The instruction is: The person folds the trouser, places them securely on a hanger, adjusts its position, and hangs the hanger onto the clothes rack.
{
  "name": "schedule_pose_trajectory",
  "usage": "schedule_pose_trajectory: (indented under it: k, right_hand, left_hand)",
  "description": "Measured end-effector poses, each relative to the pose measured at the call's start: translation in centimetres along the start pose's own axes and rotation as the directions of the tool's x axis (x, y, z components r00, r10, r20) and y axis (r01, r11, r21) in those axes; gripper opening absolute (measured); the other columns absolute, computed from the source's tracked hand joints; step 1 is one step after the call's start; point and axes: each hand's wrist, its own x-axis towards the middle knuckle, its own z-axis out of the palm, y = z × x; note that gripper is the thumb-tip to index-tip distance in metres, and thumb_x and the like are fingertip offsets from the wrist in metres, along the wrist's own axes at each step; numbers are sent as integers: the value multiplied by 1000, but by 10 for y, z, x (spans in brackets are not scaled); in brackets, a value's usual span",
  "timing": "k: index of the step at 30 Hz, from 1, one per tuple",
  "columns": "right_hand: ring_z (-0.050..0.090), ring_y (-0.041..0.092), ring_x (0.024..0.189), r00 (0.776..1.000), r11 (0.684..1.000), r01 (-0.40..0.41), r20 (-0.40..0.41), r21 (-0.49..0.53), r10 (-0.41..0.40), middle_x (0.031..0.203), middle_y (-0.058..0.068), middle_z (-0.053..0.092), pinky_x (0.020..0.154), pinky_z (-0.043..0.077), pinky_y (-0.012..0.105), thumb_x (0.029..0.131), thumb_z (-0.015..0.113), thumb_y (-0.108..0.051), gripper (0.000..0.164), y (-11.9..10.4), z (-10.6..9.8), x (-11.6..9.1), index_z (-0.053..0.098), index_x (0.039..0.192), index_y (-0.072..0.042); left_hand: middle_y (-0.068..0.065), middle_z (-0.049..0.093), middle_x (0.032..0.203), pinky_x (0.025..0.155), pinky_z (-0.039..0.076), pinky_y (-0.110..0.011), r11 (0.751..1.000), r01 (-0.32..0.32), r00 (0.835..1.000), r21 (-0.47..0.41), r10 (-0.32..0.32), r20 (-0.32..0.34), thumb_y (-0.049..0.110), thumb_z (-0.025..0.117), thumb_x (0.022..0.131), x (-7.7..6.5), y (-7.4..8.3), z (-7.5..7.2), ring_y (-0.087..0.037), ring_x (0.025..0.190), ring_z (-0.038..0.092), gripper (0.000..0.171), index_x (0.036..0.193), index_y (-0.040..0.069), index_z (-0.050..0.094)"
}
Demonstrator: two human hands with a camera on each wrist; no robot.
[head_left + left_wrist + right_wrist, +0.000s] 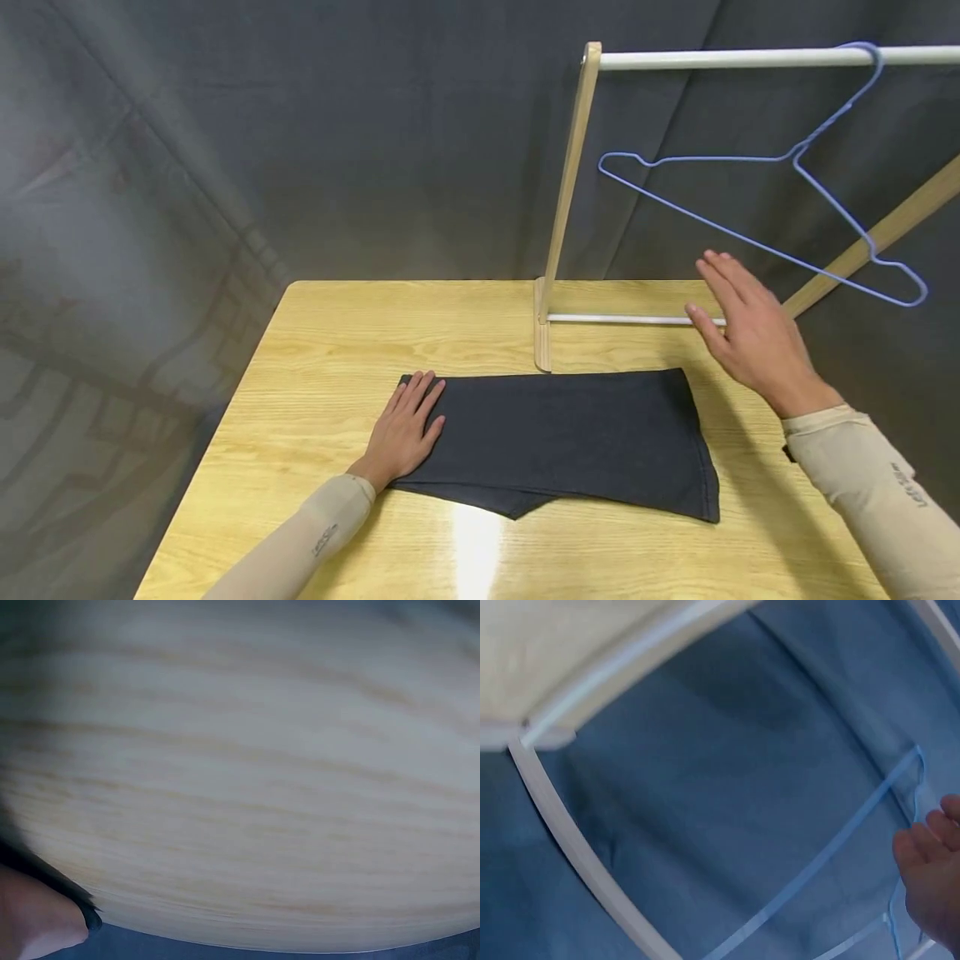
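Note:
A dark pair of shorts [555, 442] lies folded lengthwise on the wooden table [375, 325], its hem toward the right and a pointed corner jutting out at the near edge. My left hand [401, 437] rests flat on the left end of the cloth with fingers extended. In the left wrist view, a bit of that hand [37, 919] shows beside the dark cloth edge. Raised above the table at the right, my right hand [753, 333] has straight fingers and holds nothing. A blue hanger [705, 221] hangs just beyond its fingertips, also visible in the right wrist view.
The hanger hooks over the white top rail [720, 58] of a rack with wooden posts [567, 192]. A low white bar [630, 318] joins the rack's base. Behind everything hangs a grey curtain [412, 150].

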Motion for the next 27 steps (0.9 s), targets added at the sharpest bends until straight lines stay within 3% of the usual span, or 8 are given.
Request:
schedule_pose_trajectory:
  k: [6, 10, 12, 14, 16, 18, 23, 27]
  right_hand:
    - [34, 33, 149, 981, 990, -135, -133, 42, 139, 158, 12, 40, 124, 23, 48, 100, 57, -32, 58, 8, -40, 31, 43, 150, -7]
    - [32, 32, 150, 928, 952, -298, -216, 62, 305, 159, 11, 39, 125, 17, 49, 99, 55, -30, 57, 12, -64, 56, 43, 150, -9]
    - [29, 28, 150, 863, 898, -433, -249, 82, 439, 159, 9, 38, 124, 12, 47, 99, 53, -32, 56, 11, -77, 68, 43, 150, -11]
    - [26, 23, 151, 768, 806, -580, -253, 114, 588, 161, 6, 35, 125, 10, 44, 100, 50, -36, 56, 11, -88, 79, 42, 151, -15]
    - [22, 18, 153, 666, 697, -700, -207, 159, 716, 163, 2, 30, 126, 9, 39, 101, 47, -41, 58, 11, -97, 89, 35, 155, -22]
    - [18, 16, 154, 605, 622, -761, -141, 187, 783, 165, -1, 24, 127, 11, 38, 101, 45, -44, 62, 14, -101, 97, 27, 157, -27]
    - [18, 16, 154, 607, 598, -769, -35, 225, 794, 165, -8, 23, 126, 18, 37, 100, 47, -47, 65, 21, -102, 108, 21, 158, -32]
    - [32, 5, 146, 606, 591, -764, -28, 260, 795, 160, -14, 32, 122, 27, 29, 101, 47, -45, 59, 23, -102, 114, 28, 155, -34]
  left_hand:
    - [-5, 23, 166, 125, 16, -45, 1000, 9, 1000, 4, -9, 5, 40, 44, 104, -3, 0, -1, -24, 156, 18, 60, 158, 20, 30]
    - [-7, 27, 165, 124, 19, -47, 1000, 6, 1000, -4, -6, -28, 37, 48, 103, -5, -1, -3, -27, 154, 23, 59, 156, 17, 34]
    - [-7, 27, 165, 124, 19, -48, 1000, 2, 999, -5, -2, -32, 37, 48, 103, -4, -1, -3, -27, 154, 23, 59, 156, 17, 34]
    - [-7, 26, 165, 124, 19, -47, 1000, 0, 1000, 1, 0, -27, 38, 47, 103, -2, -1, -3, -26, 154, 22, 59, 157, 18, 33]
    - [-6, 25, 166, 125, 17, -46, 1000, 3, 1000, 5, -2, -19, 39, 46, 103, 1, -1, -4, -25, 155, 20, 60, 157, 19, 31]
    - [-5, 24, 166, 125, 16, -45, 1000, 7, 1000, 9, -7, -11, 40, 45, 104, 3, -1, -4, -24, 155, 19, 60, 158, 19, 30]
    - [-5, 24, 166, 126, 15, -45, 1000, 10, 1000, 5, -10, 3, 41, 44, 104, 4, 0, -4, -25, 156, 17, 60, 158, 20, 29]
    - [-6, 25, 166, 125, 16, -46, 1000, 4, 1000, -6, -4, 3, 41, 44, 103, 3, 1, -3, -25, 156, 18, 60, 158, 19, 30]
